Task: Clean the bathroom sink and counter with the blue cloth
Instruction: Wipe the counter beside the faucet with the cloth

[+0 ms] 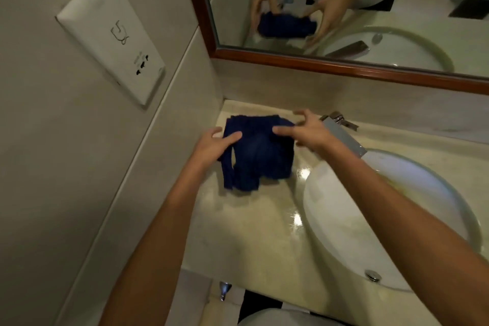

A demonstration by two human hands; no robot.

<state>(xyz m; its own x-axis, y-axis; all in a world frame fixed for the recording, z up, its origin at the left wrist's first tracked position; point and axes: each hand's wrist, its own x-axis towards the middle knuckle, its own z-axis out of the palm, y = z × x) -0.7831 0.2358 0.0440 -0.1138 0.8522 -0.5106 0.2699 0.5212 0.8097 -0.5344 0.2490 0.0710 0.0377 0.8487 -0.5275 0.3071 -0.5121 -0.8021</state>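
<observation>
The blue cloth (258, 152) lies bunched on the table (246, 219), between both hands. The left hand (214, 144) rests spread fingers on its near-left edge; the right hand (304, 131) touches its right side, fingers loosely splayed. The sink (344, 219) sits just right of the right hand.

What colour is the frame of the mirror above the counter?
The mirror frame is reddish-brown, like wood; the head view shows it.
</observation>
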